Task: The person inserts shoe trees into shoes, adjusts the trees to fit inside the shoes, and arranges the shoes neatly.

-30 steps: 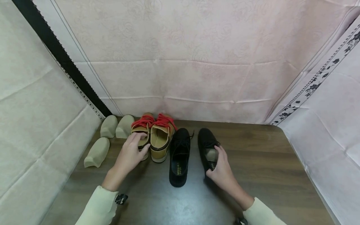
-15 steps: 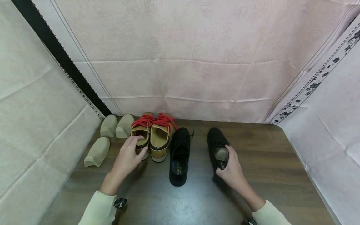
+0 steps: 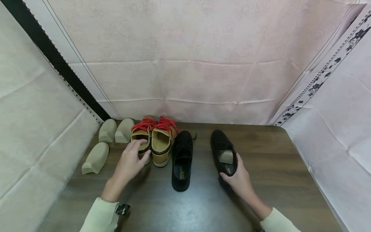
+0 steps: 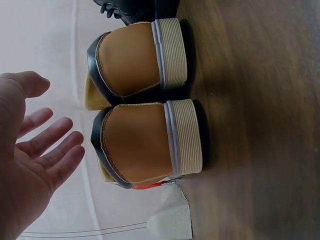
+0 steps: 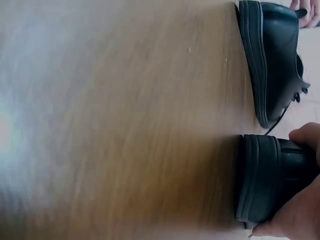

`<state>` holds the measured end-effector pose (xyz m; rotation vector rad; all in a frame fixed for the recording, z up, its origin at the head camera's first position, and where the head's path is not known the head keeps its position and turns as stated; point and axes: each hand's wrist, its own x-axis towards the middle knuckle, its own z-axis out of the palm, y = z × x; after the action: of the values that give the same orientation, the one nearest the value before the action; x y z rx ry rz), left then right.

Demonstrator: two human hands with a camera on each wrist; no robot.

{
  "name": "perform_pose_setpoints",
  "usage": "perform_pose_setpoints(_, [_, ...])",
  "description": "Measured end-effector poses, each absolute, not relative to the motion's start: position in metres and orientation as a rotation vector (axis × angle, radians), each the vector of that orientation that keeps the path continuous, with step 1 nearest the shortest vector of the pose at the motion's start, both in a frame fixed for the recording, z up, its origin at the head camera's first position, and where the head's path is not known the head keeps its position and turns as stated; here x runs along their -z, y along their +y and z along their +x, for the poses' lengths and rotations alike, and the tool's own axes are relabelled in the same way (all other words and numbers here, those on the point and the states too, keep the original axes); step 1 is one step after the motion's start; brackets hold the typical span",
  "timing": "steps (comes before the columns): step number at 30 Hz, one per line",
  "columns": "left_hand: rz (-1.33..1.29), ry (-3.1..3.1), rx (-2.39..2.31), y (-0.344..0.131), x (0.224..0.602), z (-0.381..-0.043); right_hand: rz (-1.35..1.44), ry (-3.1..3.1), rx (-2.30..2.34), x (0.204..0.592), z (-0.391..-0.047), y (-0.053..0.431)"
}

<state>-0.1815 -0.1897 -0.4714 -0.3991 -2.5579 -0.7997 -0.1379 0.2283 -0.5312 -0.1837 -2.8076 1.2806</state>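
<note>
My right hand (image 3: 239,180) grips a black lace-up shoe (image 3: 219,141) round its heel, thumb on one side and fingers on the other. A cream shoe insert (image 3: 226,157) shows inside that shoe's opening. To its left stands the other black shoe (image 3: 182,161), toe toward the wall. My left hand (image 3: 130,161) hovers with relaxed, parted fingers over the heel of the left tan shoe (image 3: 140,137). In the left wrist view its fingers lie apart from the tan shoes' heels (image 4: 135,142). The right tan shoe (image 3: 161,141) stands beside it; both have red laces.
Several cream shoe inserts are at the left: one by the corner (image 3: 108,130), one beside the tan shoes (image 3: 124,130), one nearer (image 3: 95,158). Everything stands on a brown wooden surface (image 3: 275,167), walled by pale cloth (image 3: 185,80) at the back and sides.
My right hand and the black shoe have moved right, away from the other black shoe. That hand has also slid back toward the heel. My left hand stays over the tan shoe.
</note>
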Motion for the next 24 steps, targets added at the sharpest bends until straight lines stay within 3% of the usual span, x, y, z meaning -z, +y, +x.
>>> perform_pose_setpoints(24, [-0.367, -2.608, 0.774, -0.204, 0.475, -0.177, -0.34, -2.672, -1.079, 0.533, -0.151, 0.291])
